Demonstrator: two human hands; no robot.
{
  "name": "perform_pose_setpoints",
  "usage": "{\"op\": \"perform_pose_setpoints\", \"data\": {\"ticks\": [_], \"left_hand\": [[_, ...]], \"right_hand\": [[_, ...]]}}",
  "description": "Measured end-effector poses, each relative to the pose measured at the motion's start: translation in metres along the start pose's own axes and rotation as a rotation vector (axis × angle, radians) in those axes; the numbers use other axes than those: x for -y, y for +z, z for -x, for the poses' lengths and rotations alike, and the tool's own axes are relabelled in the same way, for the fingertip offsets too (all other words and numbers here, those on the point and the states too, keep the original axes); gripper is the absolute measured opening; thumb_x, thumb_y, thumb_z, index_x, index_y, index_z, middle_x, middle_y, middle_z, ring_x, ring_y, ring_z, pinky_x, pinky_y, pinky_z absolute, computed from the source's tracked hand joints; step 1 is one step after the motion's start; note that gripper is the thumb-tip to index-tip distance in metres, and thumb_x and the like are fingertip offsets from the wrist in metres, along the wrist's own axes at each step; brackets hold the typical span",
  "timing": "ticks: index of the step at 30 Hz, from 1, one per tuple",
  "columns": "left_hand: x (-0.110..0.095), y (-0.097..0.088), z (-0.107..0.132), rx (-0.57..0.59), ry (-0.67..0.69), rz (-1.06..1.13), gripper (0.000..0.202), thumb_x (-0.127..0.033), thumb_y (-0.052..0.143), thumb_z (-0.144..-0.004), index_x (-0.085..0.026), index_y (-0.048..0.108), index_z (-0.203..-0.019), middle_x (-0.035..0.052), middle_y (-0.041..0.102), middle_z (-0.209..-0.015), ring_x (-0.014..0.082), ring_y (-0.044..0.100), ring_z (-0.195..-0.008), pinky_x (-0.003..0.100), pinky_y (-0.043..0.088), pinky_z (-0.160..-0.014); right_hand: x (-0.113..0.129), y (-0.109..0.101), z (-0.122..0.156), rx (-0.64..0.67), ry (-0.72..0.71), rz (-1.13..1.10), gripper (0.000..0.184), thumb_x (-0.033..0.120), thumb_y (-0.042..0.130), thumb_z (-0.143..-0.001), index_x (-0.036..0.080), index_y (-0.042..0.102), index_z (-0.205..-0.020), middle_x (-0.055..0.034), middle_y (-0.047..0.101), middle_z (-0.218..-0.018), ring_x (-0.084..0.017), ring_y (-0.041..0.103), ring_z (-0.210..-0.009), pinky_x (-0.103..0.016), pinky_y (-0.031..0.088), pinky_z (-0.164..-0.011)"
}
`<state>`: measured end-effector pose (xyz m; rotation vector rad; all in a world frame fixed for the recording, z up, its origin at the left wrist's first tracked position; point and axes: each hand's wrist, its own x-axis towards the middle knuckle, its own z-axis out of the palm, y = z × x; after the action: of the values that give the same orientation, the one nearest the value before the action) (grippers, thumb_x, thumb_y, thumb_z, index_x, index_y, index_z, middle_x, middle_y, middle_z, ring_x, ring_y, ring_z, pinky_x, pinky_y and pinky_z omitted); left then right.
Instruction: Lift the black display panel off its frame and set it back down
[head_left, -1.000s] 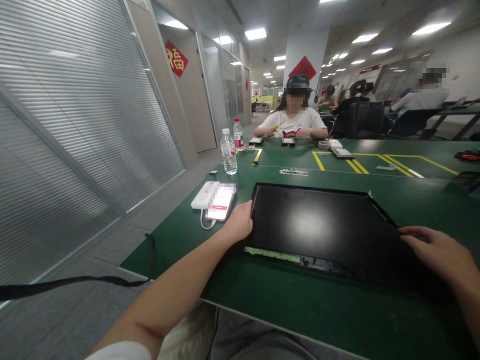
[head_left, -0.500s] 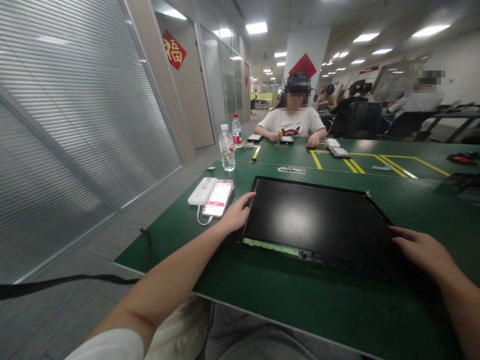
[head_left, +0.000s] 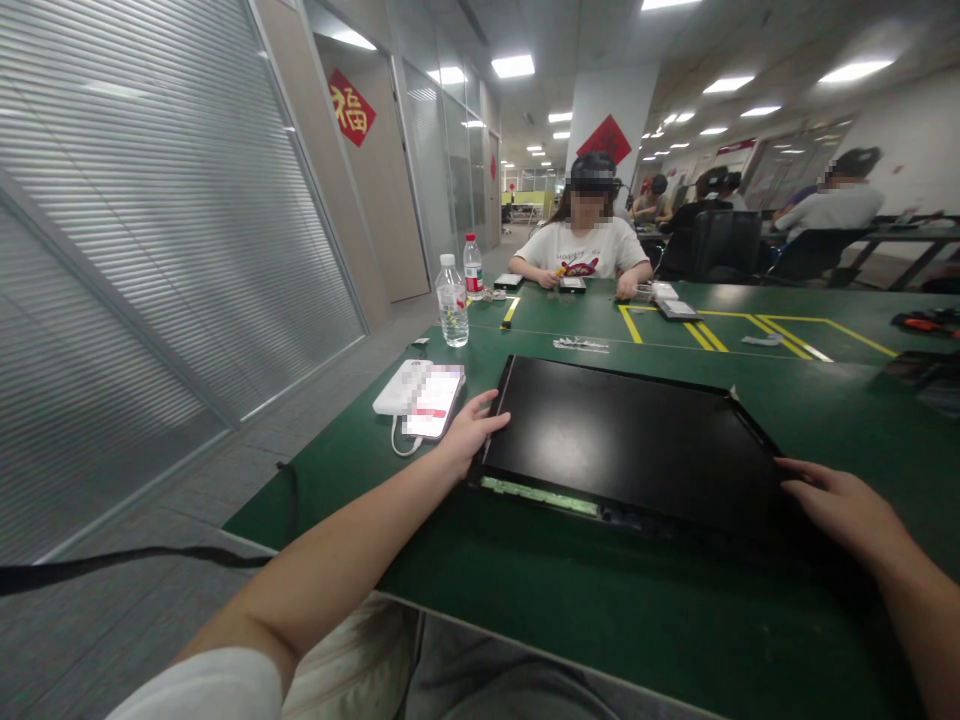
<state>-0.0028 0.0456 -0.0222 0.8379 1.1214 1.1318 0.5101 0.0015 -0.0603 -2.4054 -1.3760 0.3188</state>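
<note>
Loosely spread, the fingers (head_left: 489, 418) of the left hand (head_left: 469, 432) lie across the near left corner of a black display panel (head_left: 630, 440). The fingertips rest on its dark face, and the hand closes around nothing. The fingers (head_left: 796, 470) of the right hand (head_left: 840, 505) are stretched out flat, close together and palm down, touching the panel's near right corner without gripping it. Whether either thumb hooks under the edge cannot be told.

The panel lies flat and face up on the green table (head_left: 570, 600), straight ahead between the two hands, with its long side towards the person. A narrow green circuit strip (head_left: 536, 495) shows along its near edge.

Just beside the left hand, a smartphone (head_left: 435, 402) with its screen lit lies against a white power bank (head_left: 400, 385), and a short white cable (head_left: 400, 447) loops out from them. Further back on that side stands a clear water bottle (head_left: 453, 303). A second bottle with a red label (head_left: 473, 268) stands behind it.

Beyond the panel, some small pale parts (head_left: 581, 344) lie near yellow tape lines (head_left: 705, 335) marked on the tabletop. At the far end of the table sits a co-worker in a white T-shirt (head_left: 585, 248), both hands on small items in front of them. A black strap (head_left: 150, 560) hangs off the table's near left corner across the grey floor. A glass wall with blinds (head_left: 150, 250) runs along the left.
</note>
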Motion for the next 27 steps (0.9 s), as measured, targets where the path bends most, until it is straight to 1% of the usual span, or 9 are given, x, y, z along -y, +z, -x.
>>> {"op": "perform_pose_setpoints", "data": {"ticks": [2,5,7,9,12,16,19,21,27], "left_hand": [[-0.003,0.0,0.004,0.02,-0.055,0.036,0.086,-0.014,0.085,-0.08,-0.023,0.049,-0.157,0.0138,0.075,-0.133,0.0268,0.079,-0.102,0.04,0.066,-0.09],[-0.008,0.001,0.008,0.034,-0.086,0.061,0.098,-0.013,0.089,-0.075,-0.024,0.045,-0.161,0.0144,0.076,-0.131,0.0252,0.081,-0.094,0.036,0.067,-0.082],[-0.01,0.002,0.01,0.049,-0.101,0.066,0.104,-0.012,0.093,-0.07,-0.024,0.045,-0.162,0.0153,0.076,-0.131,0.0258,0.081,-0.091,0.035,0.067,-0.079],[-0.011,0.002,0.011,0.065,-0.108,0.069,0.105,-0.009,0.094,-0.066,-0.024,0.049,-0.16,0.0153,0.076,-0.131,0.0263,0.081,-0.09,0.035,0.067,-0.078],[-0.011,0.002,0.01,0.084,-0.111,0.082,0.099,-0.004,0.094,-0.062,-0.021,0.058,-0.152,0.014,0.078,-0.127,0.0268,0.08,-0.093,0.034,0.066,-0.079],[-0.008,-0.002,0.007,0.11,-0.096,0.099,0.087,-0.002,0.095,-0.058,-0.02,0.069,-0.139,0.0126,0.078,-0.128,0.0289,0.079,-0.101,0.036,0.066,-0.084],[-0.005,-0.005,0.004,0.129,-0.055,0.09,0.081,-0.004,0.096,-0.057,-0.02,0.072,-0.133,0.0129,0.075,-0.133,0.0311,0.077,-0.108,0.039,0.065,-0.088],[-0.003,-0.006,0.003,0.141,-0.016,0.089,0.077,-0.007,0.096,-0.058,-0.021,0.073,-0.13,0.0129,0.074,-0.136,0.0325,0.075,-0.114,0.042,0.064,-0.094],[-0.002,-0.004,0.004,0.215,0.092,0.074,0.067,-0.013,0.094,-0.063,-0.022,0.075,-0.127,0.0115,0.072,-0.14,0.0358,0.066,-0.132,0.049,0.053,-0.112]], "right_hand": [[-0.002,0.001,-0.001,-0.007,-0.009,-0.003,0.071,0.052,0.05,-0.068,0.018,0.079,-0.123,-0.0193,0.075,-0.124,-0.04,0.071,-0.111,-0.05,0.056,-0.09],[-0.005,0.005,-0.003,-0.045,-0.025,-0.018,0.064,0.05,0.052,-0.067,0.022,0.08,-0.118,-0.0165,0.078,-0.116,-0.039,0.073,-0.105,-0.049,0.057,-0.087],[-0.006,0.006,-0.004,-0.078,-0.036,-0.024,0.059,0.048,0.053,-0.067,0.025,0.081,-0.113,-0.0147,0.079,-0.11,-0.038,0.073,-0.103,-0.048,0.058,-0.085],[-0.008,0.008,-0.004,-0.091,-0.038,-0.03,0.056,0.047,0.054,-0.068,0.025,0.082,-0.111,-0.0145,0.079,-0.109,-0.037,0.073,-0.102,-0.047,0.058,-0.084],[-0.01,0.009,-0.006,-0.069,-0.03,-0.038,0.058,0.046,0.053,-0.068,0.023,0.081,-0.113,-0.0165,0.078,-0.113,-0.038,0.073,-0.104,-0.048,0.058,-0.085],[-0.014,0.011,-0.011,-0.064,-0.033,-0.052,0.057,0.046,0.054,-0.068,0.024,0.081,-0.113,-0.0155,0.078,-0.113,-0.038,0.073,-0.104,-0.049,0.057,-0.085],[-0.017,0.012,-0.013,-0.064,-0.04,-0.055,0.058,0.046,0.055,-0.067,0.024,0.081,-0.114,-0.0149,0.079,-0.112,-0.037,0.073,-0.102,-0.048,0.057,-0.084],[-0.017,0.012,-0.013,-0.072,-0.048,-0.051,0.057,0.046,0.055,-0.068,0.025,0.081,-0.114,-0.0141,0.079,-0.111,-0.037,0.073,-0.101,-0.048,0.056,-0.084],[-0.014,0.011,-0.01,-0.062,-0.035,-0.039,0.058,0.047,0.054,-0.07,0.023,0.081,-0.116,-0.0159,0.078,-0.113,-0.037,0.073,-0.103,-0.047,0.056,-0.085]]}}
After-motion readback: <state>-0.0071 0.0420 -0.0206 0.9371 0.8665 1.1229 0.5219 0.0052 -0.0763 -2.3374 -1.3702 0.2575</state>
